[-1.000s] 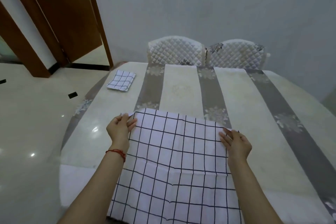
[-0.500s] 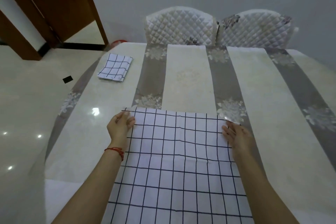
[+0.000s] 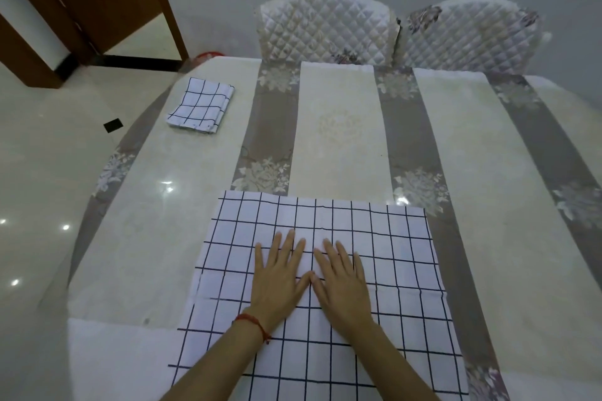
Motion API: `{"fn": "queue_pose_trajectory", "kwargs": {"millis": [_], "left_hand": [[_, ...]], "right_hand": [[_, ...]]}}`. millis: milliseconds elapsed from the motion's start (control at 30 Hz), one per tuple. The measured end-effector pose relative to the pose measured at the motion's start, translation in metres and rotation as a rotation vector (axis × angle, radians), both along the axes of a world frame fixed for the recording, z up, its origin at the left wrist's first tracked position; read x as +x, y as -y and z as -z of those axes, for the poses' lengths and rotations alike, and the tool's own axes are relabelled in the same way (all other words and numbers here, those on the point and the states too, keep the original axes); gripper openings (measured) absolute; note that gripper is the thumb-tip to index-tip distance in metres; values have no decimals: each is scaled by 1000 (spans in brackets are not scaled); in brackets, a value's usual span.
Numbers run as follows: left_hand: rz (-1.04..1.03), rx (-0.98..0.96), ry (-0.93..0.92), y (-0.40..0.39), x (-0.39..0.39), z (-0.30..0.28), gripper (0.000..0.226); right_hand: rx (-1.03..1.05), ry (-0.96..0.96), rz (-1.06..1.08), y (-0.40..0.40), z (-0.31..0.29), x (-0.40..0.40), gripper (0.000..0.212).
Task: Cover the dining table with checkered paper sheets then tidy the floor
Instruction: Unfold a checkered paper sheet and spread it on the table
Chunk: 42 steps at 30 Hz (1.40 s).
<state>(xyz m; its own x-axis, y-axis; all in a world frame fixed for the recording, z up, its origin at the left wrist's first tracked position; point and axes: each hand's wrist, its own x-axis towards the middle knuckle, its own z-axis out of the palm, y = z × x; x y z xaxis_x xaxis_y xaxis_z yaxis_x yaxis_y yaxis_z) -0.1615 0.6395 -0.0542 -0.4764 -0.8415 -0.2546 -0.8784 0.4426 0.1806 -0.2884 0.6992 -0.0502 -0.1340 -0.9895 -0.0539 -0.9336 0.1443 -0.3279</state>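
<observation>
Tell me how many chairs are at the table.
2, both at the table's far side against the wall: one quilted chair on the left, another beside it on the right. Others may sit outside the view.

The checkered sheet (image 3: 325, 270) and dining table (image 3: 472, 146) run off the bottom edge.

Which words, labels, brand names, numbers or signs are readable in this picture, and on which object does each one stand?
None: no readable text shows anywhere in the head view.
The spread checkered sheet under the left hand and right hand carries only grid lines.
The folded checkered stack likewise.
The table cover and chair covers show only floral and quilted patterns.
</observation>
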Motion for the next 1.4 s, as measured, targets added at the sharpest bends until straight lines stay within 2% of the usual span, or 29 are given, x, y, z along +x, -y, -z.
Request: {"fn": "queue_pose_trajectory", "kwargs": {"millis": [100,300,400,533,633,800,867,933,1067,1133,1200,1233,1267,1300,1333,1400], "left_hand": [[25,14,46,3,2,0,69],[2,30,-19,14,0,7,69],[-40,-31,-61,20,4,17,61],[-287,-183,-222,38,35,5,49],[-420,-228,-288,52,68,0,37],[-637,-139,-259,67,87,-11,39],[-702,-90,-248,73,87,-14,44],[-752,-14,-314,80,84,-17,48],[-895,146,-418,90,80,-20,53],[-916,171,-443,92,82,-19,43],[-921,157,-500,94,87,-16,15],[-905,133,-538,94,89,-11,26],[-879,98,-553,94,90,-10,41],[-867,74,-581,95,92,-9,48],[-849,51,-601,96,92,-10,50],[-827,28,-631,102,92,-11,48]], "right_hand": [[21,-68,0,2,7,-5,50],[55,-39,-40,15,23,-15,55],[54,19,-22,15,22,-18,53],[-104,117,307,6,10,-51,45],[-82,107,506,-4,4,-86,37],[-69,94,718,-6,-6,-114,31],[-37,92,773,-5,-9,-118,36],[11,98,827,-2,-12,-119,43],[50,315,952,7,-17,-121,55],[58,412,1016,8,-13,-129,54],[40,485,1038,5,-10,-134,31],[29,506,1040,3,-8,-136,16],[1,516,1041,3,-6,-138,19],[-35,511,1036,4,-3,-141,33],[-65,517,1026,5,-1,-142,41],[-98,533,1010,13,-1,-144,45]]}}
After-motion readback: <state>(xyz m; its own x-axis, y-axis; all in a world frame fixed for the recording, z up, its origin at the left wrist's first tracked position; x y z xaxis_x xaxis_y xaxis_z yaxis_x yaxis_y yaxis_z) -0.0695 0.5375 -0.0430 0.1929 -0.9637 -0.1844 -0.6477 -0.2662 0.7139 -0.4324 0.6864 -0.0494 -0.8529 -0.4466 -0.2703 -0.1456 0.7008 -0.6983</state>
